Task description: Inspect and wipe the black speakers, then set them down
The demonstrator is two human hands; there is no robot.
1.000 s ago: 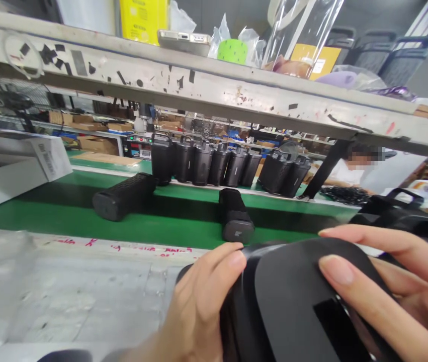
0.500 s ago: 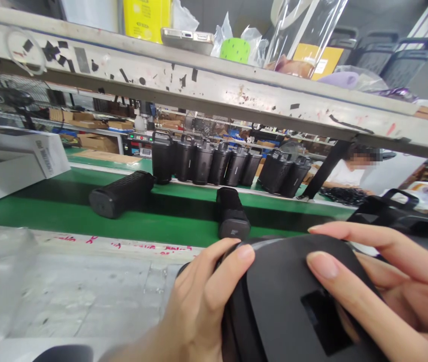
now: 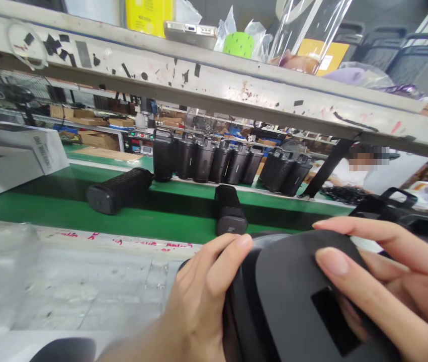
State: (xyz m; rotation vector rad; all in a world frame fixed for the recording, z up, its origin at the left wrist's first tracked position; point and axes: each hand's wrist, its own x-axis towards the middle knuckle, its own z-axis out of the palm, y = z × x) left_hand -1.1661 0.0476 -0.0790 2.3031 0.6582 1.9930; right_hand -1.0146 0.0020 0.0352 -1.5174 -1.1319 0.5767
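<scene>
Close in front of me, at the lower right, is a black rounded device (image 3: 289, 301) with a smooth dark grey face and a small glossy window (image 3: 336, 322). My left hand (image 3: 202, 291) is wrapped around its left side, fingertips at the upper edge. On the right, my right hand (image 3: 395, 281) grips the same device, with the thumb on the grey face and the index finger along its top edge. The device's lower part is out of frame. Beyond the hands, two black cylindrical units lie on the green belt: one unit (image 3: 232, 213) near the fingertips, another unit (image 3: 119, 191) farther left.
Several black handled units (image 3: 202, 161) stand in a row behind the belt (image 3: 176, 216). A white box (image 3: 48, 156) sits at the left. Overhead, a shelf (image 3: 217, 75) carries a phone (image 3: 191, 34) and green tape (image 3: 238, 45). Another person (image 3: 364, 173) is at the far right.
The held device and my right hand have shifted slightly right in view. The two lying units appear slightly farther left. Both hands keep their grip.
</scene>
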